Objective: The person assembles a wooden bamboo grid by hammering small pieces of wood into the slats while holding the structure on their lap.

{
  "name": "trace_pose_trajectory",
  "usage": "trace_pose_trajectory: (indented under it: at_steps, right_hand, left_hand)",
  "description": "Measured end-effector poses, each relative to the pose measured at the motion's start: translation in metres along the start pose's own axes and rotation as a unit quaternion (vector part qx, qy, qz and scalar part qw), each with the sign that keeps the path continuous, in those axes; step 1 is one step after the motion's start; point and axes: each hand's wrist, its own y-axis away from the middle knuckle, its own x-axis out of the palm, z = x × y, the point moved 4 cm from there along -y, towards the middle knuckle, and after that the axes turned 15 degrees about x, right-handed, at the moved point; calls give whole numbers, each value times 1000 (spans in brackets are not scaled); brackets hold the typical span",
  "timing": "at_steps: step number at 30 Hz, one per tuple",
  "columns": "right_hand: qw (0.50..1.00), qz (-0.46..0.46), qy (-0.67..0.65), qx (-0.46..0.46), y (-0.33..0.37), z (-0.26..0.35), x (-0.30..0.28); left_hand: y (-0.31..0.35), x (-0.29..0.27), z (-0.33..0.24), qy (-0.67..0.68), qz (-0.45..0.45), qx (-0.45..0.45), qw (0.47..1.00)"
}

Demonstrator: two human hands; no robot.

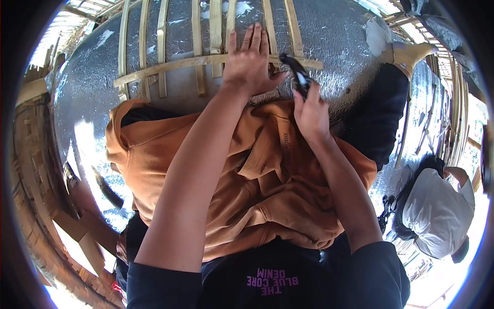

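Observation:
My left hand lies flat with fingers spread, pressing on a frame of thin wooden slats. Under its palm runs a long cross slat, laid over several upright slats. Just to the right, my right hand is closed around a short black hand tool with a shiny side. The tool's dark end tilts up and left, close to the cross slat near its right end. Its exact kind is not clear. An orange-brown sweatshirt is spread over my lap below both hands.
Silvery foil sheeting covers the floor beneath the slats. My leg in dark trousers stretches out at the right, ending in a bare foot. Another person in a white shirt sits at the lower right. Woven bamboo borders the left.

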Motion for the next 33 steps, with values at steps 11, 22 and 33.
trace_pose_trajectory:
  at_steps: [11, 22, 33]
  right_hand:
    - [997, -61, -13, -44, -3, -9, 4]
    - [995, -80, -22, -61, -2, -9, 2]
    - [997, -55, 35, -51, -1, 2, -2]
  left_hand:
    - [2, 1, -2, 7, -23, 3, 1000]
    - [-3, -2, -2, -7, -12, -1, 1000]
    - [-3, 0, -1, 5, 7, -1, 1000]
